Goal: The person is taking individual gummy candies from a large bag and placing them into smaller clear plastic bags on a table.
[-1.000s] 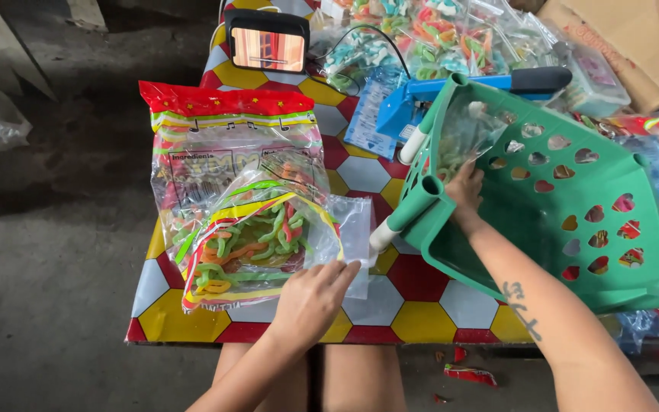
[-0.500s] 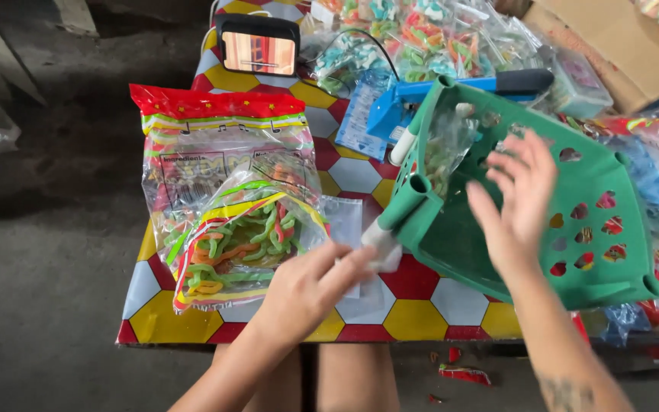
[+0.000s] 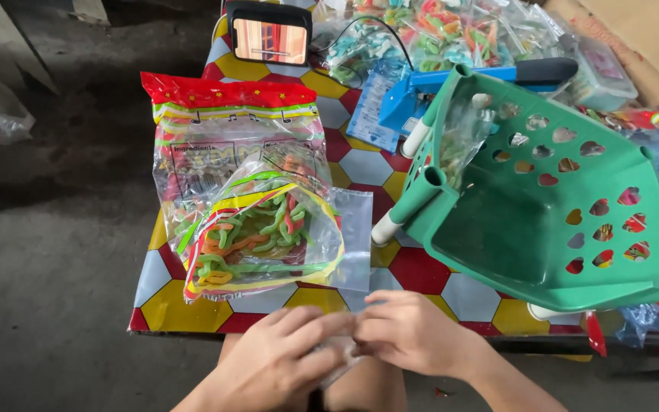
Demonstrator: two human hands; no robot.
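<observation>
I've got both hands at the table [image 3: 192,317] edge, left hand [image 3: 272,365] and right hand [image 3: 409,332] pinching a small clear bag [image 3: 339,352]; looks empty; big candy bag [image 3: 257,236] open, barely depleted; most filling left.
</observation>
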